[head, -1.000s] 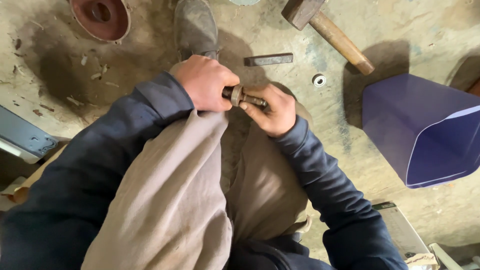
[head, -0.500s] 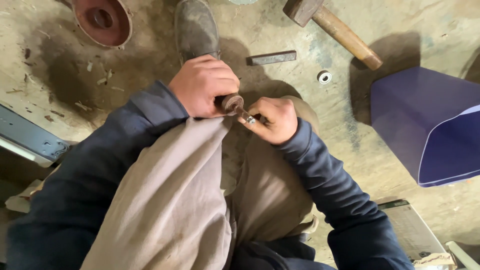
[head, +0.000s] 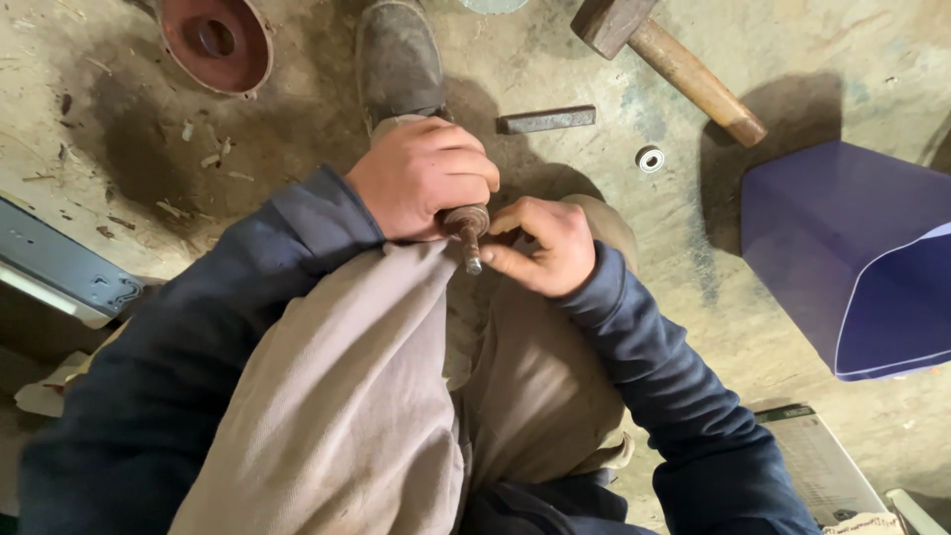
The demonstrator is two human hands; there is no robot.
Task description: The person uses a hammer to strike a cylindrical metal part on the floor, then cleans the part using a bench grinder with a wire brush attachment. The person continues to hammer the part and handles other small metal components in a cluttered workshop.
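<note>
My left hand (head: 421, 178) is closed around a rusty metal shaft (head: 466, 226), whose thin stepped end points toward me between my knees. My right hand (head: 545, 246) rests beside it, thumb and forefinger pinching the shaft's narrow tip. Both hands sit above my beige trousers, with dark blue sleeves at the wrists. Most of the shaft is hidden inside my left fist.
On the dirty concrete floor lie a hammer with a wooden handle (head: 684, 69), a flat metal bar (head: 547, 120), a small bearing ring (head: 650, 158), and a red round flange (head: 216, 42). A blue plastic bin (head: 852, 258) stands at right. My shoe (head: 398, 59) is ahead.
The shaft has turned from lying sideways between both hands to pointing toward me. My right hand shifted from gripping its end to pinching the tip.
</note>
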